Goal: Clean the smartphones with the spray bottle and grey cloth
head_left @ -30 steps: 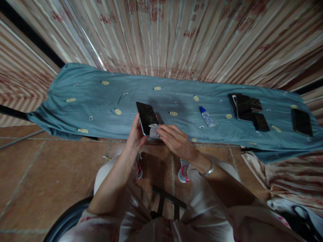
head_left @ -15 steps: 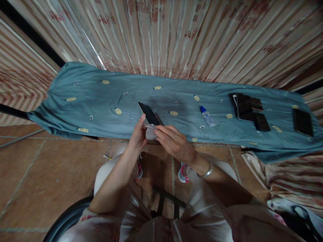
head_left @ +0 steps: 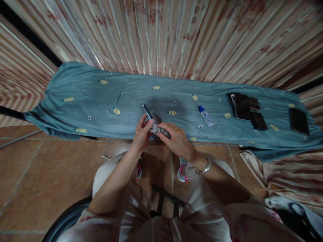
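My left hand (head_left: pixel 142 133) is closed around a slim dark phone (head_left: pixel 147 111), which is turned nearly edge-on so that its narrow side faces me. A bunched grey cloth (head_left: pixel 156 129) wraps the near end of the phone. Pinched between the thumb and fingers of my right hand (head_left: pixel 177 138), the cloth presses against the phone's edge. Both hands meet just above the front edge of the teal cloth-covered bench (head_left: pixel 136 87). The near part of the phone is hidden by the cloth and fingers.
On the bench to the right lies a clear bottle with a blue cap (head_left: pixel 206 116). Farther right sit several stacked dark devices (head_left: pixel 242 107) and a separate black tablet-like slab (head_left: pixel 298 121). A pleated curtain (head_left: pixel 156 40) hangs behind; tiled floor (head_left: pixel 50 174) lies below.
The phone has turned from showing its dark flat face to nearly edge-on. The cloth has shifted from below the phone to around its near edge, my right fingers bending more.
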`<state>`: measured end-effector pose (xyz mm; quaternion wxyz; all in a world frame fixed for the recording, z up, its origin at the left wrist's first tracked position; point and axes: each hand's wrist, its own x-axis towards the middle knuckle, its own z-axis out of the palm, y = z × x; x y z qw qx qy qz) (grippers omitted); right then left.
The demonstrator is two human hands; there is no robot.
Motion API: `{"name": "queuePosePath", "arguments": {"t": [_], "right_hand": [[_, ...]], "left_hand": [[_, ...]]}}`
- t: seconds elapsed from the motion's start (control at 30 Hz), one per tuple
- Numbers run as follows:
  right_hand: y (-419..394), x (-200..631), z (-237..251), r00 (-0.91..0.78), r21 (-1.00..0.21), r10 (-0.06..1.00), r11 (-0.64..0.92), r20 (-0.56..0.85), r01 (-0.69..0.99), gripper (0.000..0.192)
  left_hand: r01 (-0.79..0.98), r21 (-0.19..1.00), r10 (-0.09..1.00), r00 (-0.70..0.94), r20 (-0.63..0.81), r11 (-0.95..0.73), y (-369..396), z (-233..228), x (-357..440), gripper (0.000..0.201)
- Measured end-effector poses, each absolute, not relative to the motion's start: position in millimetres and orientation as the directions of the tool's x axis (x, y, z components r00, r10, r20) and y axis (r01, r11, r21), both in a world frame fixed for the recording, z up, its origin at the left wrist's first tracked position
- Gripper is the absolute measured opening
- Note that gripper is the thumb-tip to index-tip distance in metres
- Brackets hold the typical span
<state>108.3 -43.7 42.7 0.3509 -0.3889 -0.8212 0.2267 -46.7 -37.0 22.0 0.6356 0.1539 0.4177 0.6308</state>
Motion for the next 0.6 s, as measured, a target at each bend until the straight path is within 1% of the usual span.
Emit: {"name": "queuePosePath", "arguments": {"t": [0.13,0.27,0.43,0.6], "right_hand": [[-41,108,45,-0.411,-0.699,0.846,0.519,0.339,0.492,0.021],[-36,110,44,-0.37,-0.779,0.892,0.419,0.258,0.466,0.021],[-28,112,37,-0.3,-0.867,0.936,0.298,0.184,0.398,0.022],[-21,113,34,-0.267,-0.936,0.957,0.19,0.11,0.295,0.025]], "left_hand": [[-0.642,0.751,0.948,-0.118,-0.297,0.156,-38,19,-47,0.054],[-0.596,0.782,0.956,-0.081,-0.283,0.181,-39,17,-47,0.066],[-0.521,0.828,0.96,-0.053,-0.274,0.207,-41,11,-46,0.085],[-0.44,0.879,0.974,-0.044,-0.223,0.182,-41,1,-43,0.093]]}}
